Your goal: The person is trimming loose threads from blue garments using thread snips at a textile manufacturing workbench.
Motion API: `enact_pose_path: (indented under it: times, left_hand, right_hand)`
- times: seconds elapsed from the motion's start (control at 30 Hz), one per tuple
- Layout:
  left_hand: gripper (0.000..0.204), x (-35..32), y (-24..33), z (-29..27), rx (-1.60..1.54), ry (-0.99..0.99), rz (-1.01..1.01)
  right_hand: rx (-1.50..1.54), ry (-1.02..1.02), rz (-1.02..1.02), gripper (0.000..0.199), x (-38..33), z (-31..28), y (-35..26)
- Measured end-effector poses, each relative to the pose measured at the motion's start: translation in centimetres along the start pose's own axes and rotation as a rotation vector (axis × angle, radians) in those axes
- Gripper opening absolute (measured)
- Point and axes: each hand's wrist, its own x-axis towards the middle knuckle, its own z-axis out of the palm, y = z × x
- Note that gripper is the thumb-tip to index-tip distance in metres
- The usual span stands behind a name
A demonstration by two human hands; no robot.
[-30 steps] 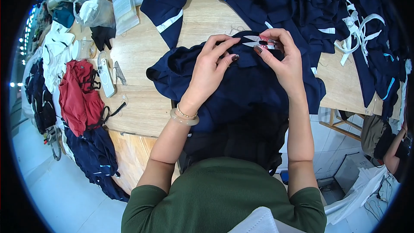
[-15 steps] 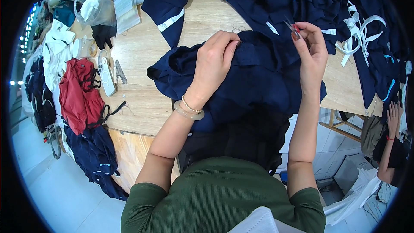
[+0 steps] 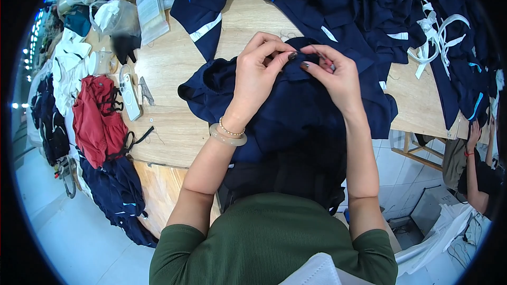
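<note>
A navy garment [image 3: 296, 108] lies bunched over the near edge of the table and across my lap. My left hand [image 3: 257, 71] is closed, its thumb and forefinger pinching the garment near its far edge. Just to the right, my right hand [image 3: 338, 76] is curled around small thread snips [image 3: 328, 63], of which only a reddish part shows among the fingers. Its thumb and forefinger are bent towards the same spot of cloth, close to the left fingertips. Whether they also touch the cloth or a thread, I cannot tell.
More navy garments [image 3: 338, 5] with white and blue strips are heaped at the back. White straps [image 3: 435, 37] lie at right. On the left are a phone [image 3: 130, 97], a red garment [image 3: 95, 121] and plastic bags [image 3: 113, 17]. Another person's hand [image 3: 473, 136] is at far right.
My right hand has come left and down with the snips, from above the garment's right side to beside my left hand. My left hand still pinches the cloth.
</note>
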Motion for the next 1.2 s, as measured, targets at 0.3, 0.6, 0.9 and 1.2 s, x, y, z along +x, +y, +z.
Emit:
enact_pose_path:
  times: [0.3, 0.6, 0.9, 1.2]
  left_hand:
    - [0.015, -0.2, 0.1, -0.6, -0.123, -0.058, -0.051]
    - [0.017, -0.7, -0.4, 0.3, -0.037, -0.02, -0.036]
    - [0.006, 0.8, 0.5, -0.6, 0.328, 0.005, 0.287]
    - [0.007, 1.2, 0.7, -0.8, 0.316, -0.04, 0.206]
  right_hand:
    - [0.069, 0.02, 0.026, 0.016, 1.4, 1.7, 0.8]
    - [0.04, 0.015, -0.034, 0.015, 1.8, 1.4, -0.5]
    - [0.015, 0.064, -0.109, 0.024, 1.9, 0.0, -1.7]
    - [-0.344, 0.204, -0.148, 0.021, 0.0, -3.5, -0.9]
